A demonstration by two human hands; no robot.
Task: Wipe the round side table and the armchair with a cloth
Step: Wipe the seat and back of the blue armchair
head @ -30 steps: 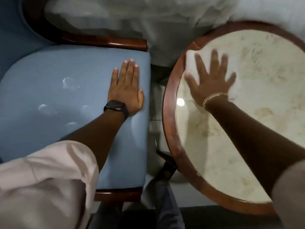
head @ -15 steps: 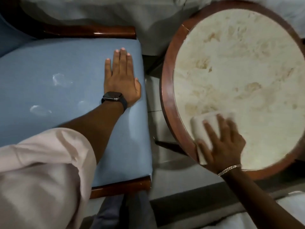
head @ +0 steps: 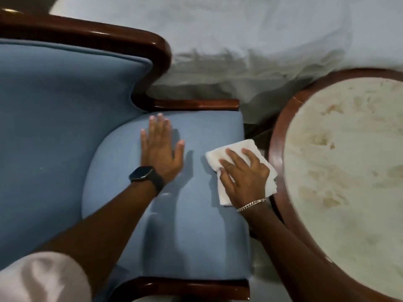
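Note:
The armchair has a blue seat cushion, a blue padded back at the left and a dark glossy wood frame. My left hand, with a black watch on the wrist, lies flat and open on the seat. My right hand, wearing a chain bracelet, presses a folded white cloth onto the seat's right edge. The round side table, with a pale marbled top and a brown wood rim, stands just right of the chair.
White bedding lies crumpled behind the chair and the table. A narrow gap of floor separates chair and table. A pale sleeve fills the lower left corner.
My right hand has carried the cloth off the table's near edge and onto the chair seat. The view has shifted, showing more of the chair back. My left hand stays flat on the seat.

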